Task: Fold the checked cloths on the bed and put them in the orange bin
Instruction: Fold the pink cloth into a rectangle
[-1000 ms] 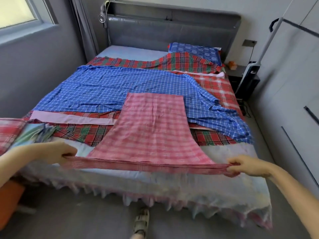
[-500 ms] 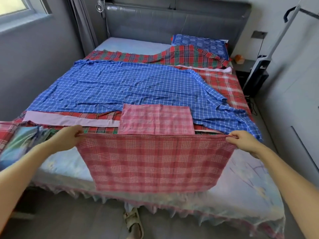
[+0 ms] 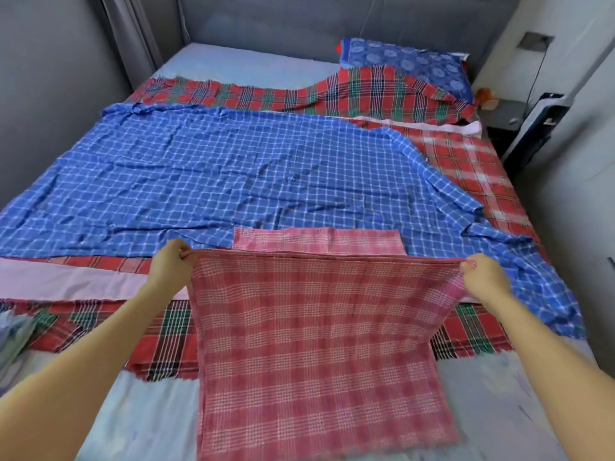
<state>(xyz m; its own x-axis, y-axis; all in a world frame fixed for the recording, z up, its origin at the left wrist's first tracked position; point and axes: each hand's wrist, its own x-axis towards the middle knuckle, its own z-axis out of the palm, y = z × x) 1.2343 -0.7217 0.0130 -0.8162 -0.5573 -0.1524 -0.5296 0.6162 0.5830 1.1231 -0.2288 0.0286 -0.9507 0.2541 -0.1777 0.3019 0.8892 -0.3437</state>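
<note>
Across the near half of the bed (image 3: 243,66) lies one pink checked cloth (image 3: 316,344), its far edge pulled taut between two hands: the left hand (image 3: 169,264) pinches the left corner, the right hand (image 3: 482,274) the right. One blue checked cloth (image 3: 233,174) is spread over the middle. Red-and-green checked cloth (image 3: 366,91) shows far and near; one piece or two, I cannot tell. One red-and-white checked cloth (image 3: 466,161) lies at the right, and one blue pillow (image 3: 409,64) at the head

Your bare arms reach forward, spread wide apart. Your left hand (image 3: 169,262) and right hand (image 3: 486,277) are level, each with fingers curled, pinching a top corner of the pink checked cloth (image 3: 316,344).
</note>
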